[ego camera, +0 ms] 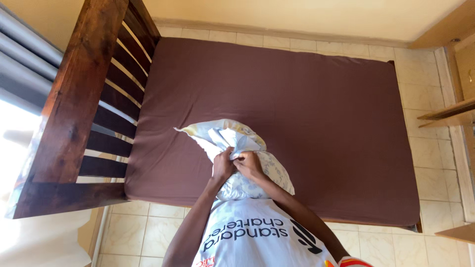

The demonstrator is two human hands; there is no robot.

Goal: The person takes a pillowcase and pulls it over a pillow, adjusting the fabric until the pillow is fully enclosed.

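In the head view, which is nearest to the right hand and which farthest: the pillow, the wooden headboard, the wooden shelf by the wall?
1. Pillow: gripped by the right hand, on the brown sheet.
2. Wooden headboard: at the left end of the bed.
3. Wooden shelf: at the far right edge, past the tiled floor.

Brown bed point(297, 113), tiled floor point(425, 84), grey curtain point(20, 54)

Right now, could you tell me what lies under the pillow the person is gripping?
The pillow lies on the brown sheet, which covers the mattress. Both hands, left and right, pinch its cover. The sheet directly beneath is hidden.
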